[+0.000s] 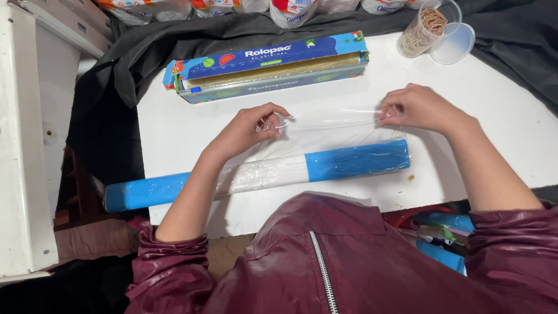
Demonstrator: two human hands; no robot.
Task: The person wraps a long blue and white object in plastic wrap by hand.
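A long roll (261, 173) with blue ends and a white middle lies across the white table (500, 122), its left end past the table edge. A sheet of clear plastic film (331, 125) is spread over the roll and the table behind it. My left hand (247, 129) pinches the film's far left corner. My right hand (419, 107) pinches the far right corner. Both hands sit just beyond the roll, with the film stretched between them.
A long blue cling-film box (270, 68) lies open at the back of the table. A clear cup of rubber bands (424, 26) lies on its side at the back right. Black cloth (110, 116) surrounds the table, and a white cabinet (23, 145) stands at left.
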